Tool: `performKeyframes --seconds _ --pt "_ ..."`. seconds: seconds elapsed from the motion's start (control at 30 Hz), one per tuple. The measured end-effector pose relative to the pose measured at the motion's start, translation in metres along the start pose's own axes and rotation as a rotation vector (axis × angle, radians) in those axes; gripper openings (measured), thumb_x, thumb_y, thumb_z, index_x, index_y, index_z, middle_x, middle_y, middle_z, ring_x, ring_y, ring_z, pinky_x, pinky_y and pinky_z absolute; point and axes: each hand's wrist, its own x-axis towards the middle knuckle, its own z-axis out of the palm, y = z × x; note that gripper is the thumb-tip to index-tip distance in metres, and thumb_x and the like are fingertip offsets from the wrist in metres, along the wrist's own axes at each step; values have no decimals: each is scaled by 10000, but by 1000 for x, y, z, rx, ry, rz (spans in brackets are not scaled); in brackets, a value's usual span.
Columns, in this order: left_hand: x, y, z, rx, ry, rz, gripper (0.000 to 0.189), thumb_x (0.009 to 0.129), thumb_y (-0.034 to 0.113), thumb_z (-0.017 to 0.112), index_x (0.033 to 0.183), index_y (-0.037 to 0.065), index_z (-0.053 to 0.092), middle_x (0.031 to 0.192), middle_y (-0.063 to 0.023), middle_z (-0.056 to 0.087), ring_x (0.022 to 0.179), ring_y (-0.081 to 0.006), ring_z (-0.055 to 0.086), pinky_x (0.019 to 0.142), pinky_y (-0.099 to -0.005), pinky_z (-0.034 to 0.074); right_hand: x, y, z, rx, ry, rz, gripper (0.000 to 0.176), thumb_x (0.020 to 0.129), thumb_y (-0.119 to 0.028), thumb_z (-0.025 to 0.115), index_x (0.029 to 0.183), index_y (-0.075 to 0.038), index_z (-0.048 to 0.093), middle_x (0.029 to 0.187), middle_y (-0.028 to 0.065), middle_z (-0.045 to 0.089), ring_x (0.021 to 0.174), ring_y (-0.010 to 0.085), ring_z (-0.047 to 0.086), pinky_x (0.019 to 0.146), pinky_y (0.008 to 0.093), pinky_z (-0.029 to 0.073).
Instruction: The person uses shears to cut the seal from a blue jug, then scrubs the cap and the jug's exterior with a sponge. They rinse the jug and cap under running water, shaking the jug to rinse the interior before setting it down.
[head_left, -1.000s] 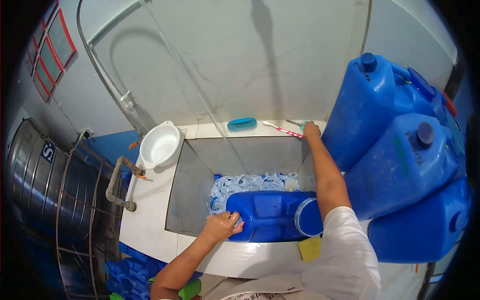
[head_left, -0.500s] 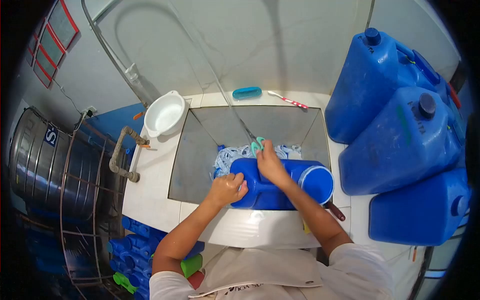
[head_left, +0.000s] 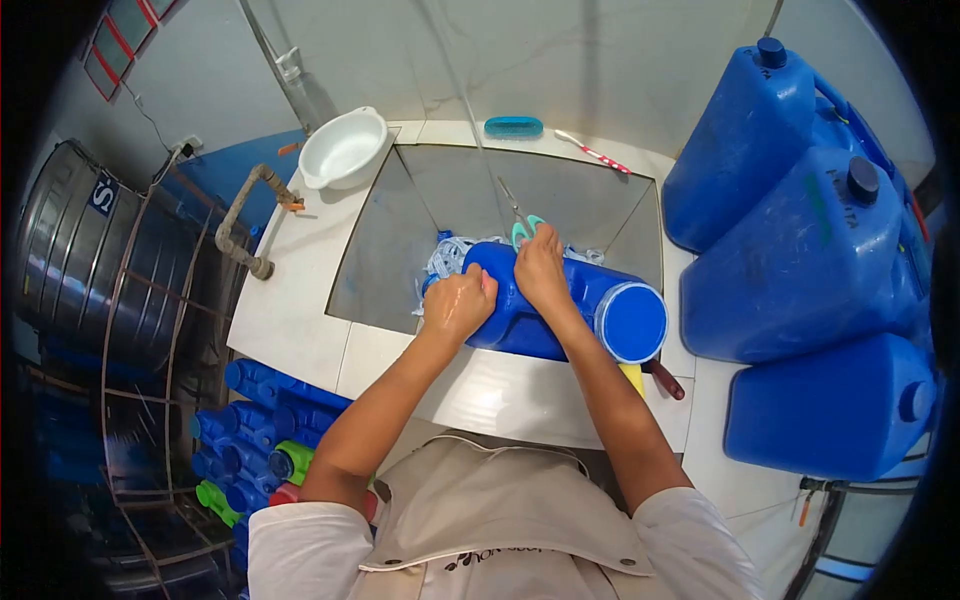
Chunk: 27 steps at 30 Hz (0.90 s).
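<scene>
The big blue plastic jug (head_left: 515, 325) lies on its side across the front rim of the white tiled sink (head_left: 300, 300). The left hand (head_left: 460, 303) curls tight around its narrow end. The right hand (head_left: 540, 268) rests on top, clutching small green-handled scissors (head_left: 522, 228). The jug looks hard, wet and slippy, and probably light, so that narrow end seems the best place to grab. Three more blue jugs (head_left: 800, 260) are stacked on the right. There is one white bowl (head_left: 343, 148).

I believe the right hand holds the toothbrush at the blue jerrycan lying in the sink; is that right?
Not quite: the head view shows the right hand holding green-handled scissors at the blue jerrycan lying in the sink.
</scene>
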Motion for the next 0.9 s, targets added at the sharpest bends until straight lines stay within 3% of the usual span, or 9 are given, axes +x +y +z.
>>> performKeyframes --seconds 0.17,0.27,0.33,0.47,0.67,0.73,0.77,0.87,0.9 --pt "1 7 -9 19 -19 -37 268 857 257 504 747 25 581 613 -214 601 542 -380 602 520 -465 497 -1 3 -2 -20 -60 49 331 863 -109 510 1135 50 411 1127 280 486 1021 453 487 878 518 395" --pt "9 -22 -31 4 -90 469 228 853 245 541 817 21 556 670 -188 577 600 -371 596 526 -450 494 0 7 0 4 -70 50 314 861 -110 509 1115 47 413 1126 280 486 1022 451 489 883 518 396" --pt "28 -43 -26 -101 -112 964 217 817 246 590 802 47 505 675 -153 536 610 -335 592 506 -415 495 -1 5 1 7 -57 44 309 861 -112 509 1109 46 414 1122 278 490 1028 449 489 884 518 397" --pt "40 -34 -16 14 -185 1060 181 783 222 591 769 71 492 643 -130 525 567 -304 590 493 -398 494 0 9 3 6 -89 96 303 860 -120 511 1100 42 421 1114 272 498 1045 441 487 883 516 400" --pt "17 -21 -3 -22 -113 651 119 771 181 550 775 69 511 661 -167 569 514 -340 572 490 -421 489 -2 1 -1 5 -71 94 333 870 -137 504 1135 44 413 1128 276 494 1044 445 488 870 524 407" --pt "11 -5 -5 4 -171 145 217 823 240 500 796 33 559 705 -226 618 580 -364 615 493 -453 489 0 0 -4 -5 -85 108 338 874 -143 501 1143 42 413 1127 277 496 1040 447 490 869 525 408" --pt "11 -10 -2 6 -175 132 217 823 240 500 796 33 559 705 -226 618 580 -364 615 493 -453 489 -2 -2 -4 -14 -96 124 344 879 -150 499 1151 41 412 1126 278 499 1035 449 492 867 526 409" --pt "35 -20 5 134 -356 327 321 850 270 450 792 -9 597 745 -249 630 602 -378 628 530 -464 503 -2 0 -3 -19 -83 116 344 884 -168 500 1144 41 416 1113 278 508 1028 453 496 869 527 407" --pt "46 -12 -8 10 -680 68 339 851 268 454 783 -27 606 746 -248 630 619 -366 635 552 -451 512 -4 1 -3 -16 -88 110 344 884 -168 500 1144 41 416 1113 278 508 1028 453 496 869 527 407"
